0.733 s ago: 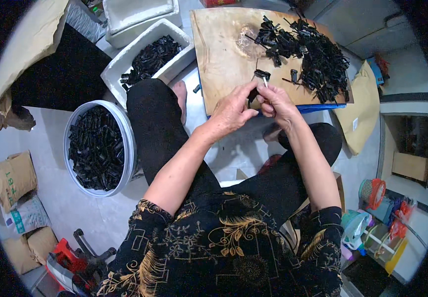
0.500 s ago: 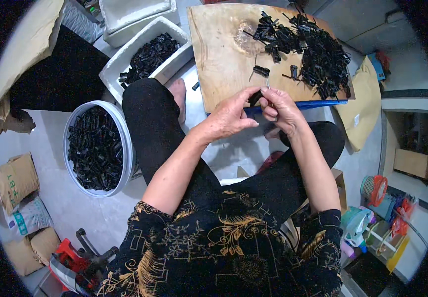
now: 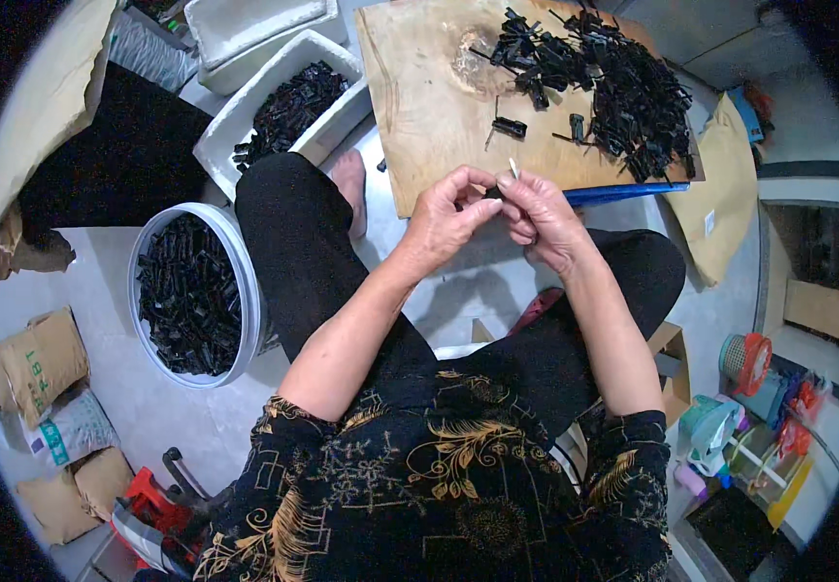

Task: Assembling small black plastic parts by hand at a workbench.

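Note:
In front of my knees my two hands meet at the near edge of a wooden board (image 3: 417,116). My left hand (image 3: 439,223) is closed, pinching a small black plastic part (image 3: 494,193) between thumb and fingers. My right hand (image 3: 547,223) is closed too, its thumb and forefinger on a thin pale tool (image 3: 513,167) whose end sticks up past the fingers; its kind is too small to tell. Beyond them on the board lie a single black part (image 3: 509,127), another black part (image 3: 575,127) and a large heap of black parts (image 3: 641,107).
Left of the board stands a white foam box (image 3: 215,147) with black parts inside. Nearer, a round white bucket (image 3: 246,267) is heaped with similar pieces. Brown sacks (image 3: 36,364) lie at far left, a yellow-brown paper bag (image 3: 725,199) right of the board. My legs flank my hands.
My left thumb has come in against the black part, closing the pinch. The right hand has shifted slightly, and the pale tool's end now points up. The view has tilted a little.

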Demonstrator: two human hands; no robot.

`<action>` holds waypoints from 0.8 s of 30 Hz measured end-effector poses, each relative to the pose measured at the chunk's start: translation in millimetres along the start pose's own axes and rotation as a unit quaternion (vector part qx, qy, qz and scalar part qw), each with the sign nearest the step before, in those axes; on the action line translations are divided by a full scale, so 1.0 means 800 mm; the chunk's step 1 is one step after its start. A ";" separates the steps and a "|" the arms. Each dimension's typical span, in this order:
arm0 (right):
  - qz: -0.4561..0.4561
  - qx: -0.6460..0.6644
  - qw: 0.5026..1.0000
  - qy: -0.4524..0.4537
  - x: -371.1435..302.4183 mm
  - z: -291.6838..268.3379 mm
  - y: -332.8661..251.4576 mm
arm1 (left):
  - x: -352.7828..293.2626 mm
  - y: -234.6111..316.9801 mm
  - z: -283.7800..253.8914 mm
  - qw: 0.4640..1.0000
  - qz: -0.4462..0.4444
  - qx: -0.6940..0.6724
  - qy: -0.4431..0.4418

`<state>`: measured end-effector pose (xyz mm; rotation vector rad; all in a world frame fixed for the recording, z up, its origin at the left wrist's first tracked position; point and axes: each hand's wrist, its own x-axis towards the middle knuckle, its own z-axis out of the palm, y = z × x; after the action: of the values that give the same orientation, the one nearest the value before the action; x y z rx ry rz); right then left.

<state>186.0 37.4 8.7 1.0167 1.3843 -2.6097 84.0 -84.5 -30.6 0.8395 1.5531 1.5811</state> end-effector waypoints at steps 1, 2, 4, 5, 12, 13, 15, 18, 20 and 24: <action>0.003 -0.007 1.000 0.006 0.001 0.000 0.000 | -0.001 0.007 0.000 0.998 -0.037 -0.046 -0.001; 0.003 -0.005 1.000 0.007 0.002 -0.001 0.002 | -0.002 0.012 0.000 0.993 -0.075 -0.092 -0.002; -0.012 -0.035 0.999 0.011 0.005 -0.002 0.004 | -0.003 0.017 -0.001 0.991 -0.084 -0.103 -0.001; -0.011 -0.033 0.999 0.011 0.005 0.000 0.005 | -0.003 0.019 -0.001 0.989 -0.091 -0.114 0.002; -0.112 -0.194 0.974 0.035 0.004 0.009 0.016 | 0.004 0.024 -0.002 0.982 -0.121 -0.142 0.034; -0.131 -0.223 0.965 0.030 0.005 0.010 0.018 | 0.004 0.024 -0.001 0.984 -0.119 -0.128 0.042; -0.145 -0.223 0.964 0.024 0.009 0.009 0.024 | 0.005 0.022 0.001 0.985 -0.120 -0.114 0.050; -0.149 -0.232 0.961 0.023 0.010 0.009 0.023 | 0.009 0.010 0.003 0.989 -0.100 -0.095 0.054; -0.141 -0.241 0.960 0.027 0.012 0.006 0.024 | 0.011 0.005 0.005 0.992 -0.079 -0.082 0.059; -0.151 -0.251 0.955 0.039 0.022 0.003 0.032 | 0.011 -0.005 0.006 0.994 -0.068 -0.066 0.062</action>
<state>178.7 24.9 -18.3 0.8917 2.2213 -2.1962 83.8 -74.6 -34.6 0.5598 1.5395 1.6413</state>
